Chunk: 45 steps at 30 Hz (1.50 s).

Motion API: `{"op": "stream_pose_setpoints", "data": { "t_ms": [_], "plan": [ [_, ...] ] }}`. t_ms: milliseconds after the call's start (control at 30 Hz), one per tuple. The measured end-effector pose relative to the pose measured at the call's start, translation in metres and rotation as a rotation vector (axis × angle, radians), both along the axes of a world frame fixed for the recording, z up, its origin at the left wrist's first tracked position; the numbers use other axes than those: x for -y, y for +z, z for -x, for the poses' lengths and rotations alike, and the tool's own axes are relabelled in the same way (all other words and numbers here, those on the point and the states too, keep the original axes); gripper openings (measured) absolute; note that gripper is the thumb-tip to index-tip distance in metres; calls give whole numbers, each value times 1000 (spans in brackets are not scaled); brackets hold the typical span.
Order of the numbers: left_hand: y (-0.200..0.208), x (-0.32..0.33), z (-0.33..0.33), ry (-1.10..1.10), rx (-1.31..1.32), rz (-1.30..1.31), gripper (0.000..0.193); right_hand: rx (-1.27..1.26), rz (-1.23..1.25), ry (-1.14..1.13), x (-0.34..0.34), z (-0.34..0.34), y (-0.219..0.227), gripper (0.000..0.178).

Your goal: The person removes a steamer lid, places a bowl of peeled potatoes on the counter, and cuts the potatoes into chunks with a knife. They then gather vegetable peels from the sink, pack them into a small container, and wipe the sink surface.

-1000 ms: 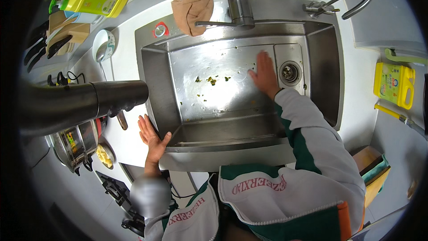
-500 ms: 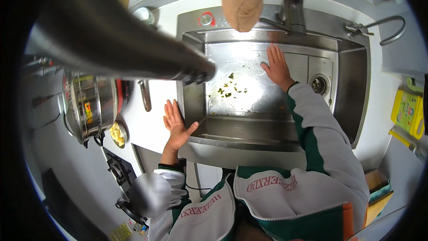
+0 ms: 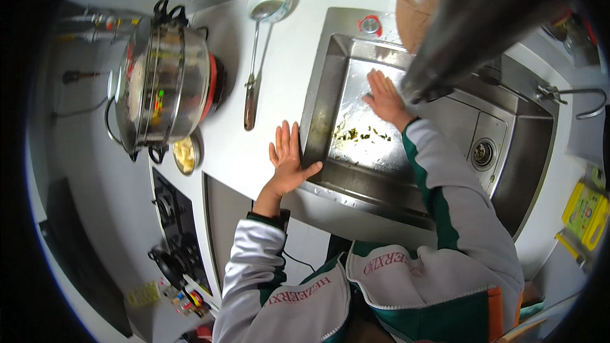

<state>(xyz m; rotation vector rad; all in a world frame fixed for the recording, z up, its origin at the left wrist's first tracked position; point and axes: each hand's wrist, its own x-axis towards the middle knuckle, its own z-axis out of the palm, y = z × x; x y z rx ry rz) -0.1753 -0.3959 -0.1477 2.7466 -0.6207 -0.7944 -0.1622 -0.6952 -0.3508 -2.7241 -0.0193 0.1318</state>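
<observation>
My right hand (image 3: 386,101) is inside the stainless steel sink (image 3: 540,133), fingers straight and palm down over its bottom. Small dark green scraps (image 3: 365,134) lie in a loose band on the wet metal, just nearer to me than that hand. My left hand (image 3: 289,162) lies flat on the white counter beside the sink's left front corner, fingers and thumb spread. Both hands are empty. A large dark metal tube (image 3: 483,32), blurred and close to the camera, hides part of the sink's back.
Left of the sink lie a ladle (image 3: 250,92), a glass-sided steamer pot (image 3: 168,89) and a bowl of pale yellow pieces (image 3: 185,154). A brown cloth (image 3: 414,19) hangs over the back rim. The drain (image 3: 483,154) is at right; a gas stove (image 3: 175,228) stands at lower left.
The view has swung left, bringing the whole ladle into sight. My right hand has shifted left in the sink, closer to the green scraps. My left hand stays by the corner.
</observation>
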Motion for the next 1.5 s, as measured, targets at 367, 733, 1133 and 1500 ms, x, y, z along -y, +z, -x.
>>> {"op": "stream_pose_setpoints", "data": {
  "t_ms": [367,733,1133,1500],
  "plan": [
    [-7,-5,1,1,48,14,115,-181,-287,786,-103,79,5,60],
    [-10,-7,2,0,64,25,113,-29,-199,326,-19,99,4,71],
    [-26,-16,2,-56,205,121,107,109,-91,369,109,129,11,57],
    [-34,-17,3,-63,290,129,102,-725,569,120,266,290,4,33]
  ]
}}
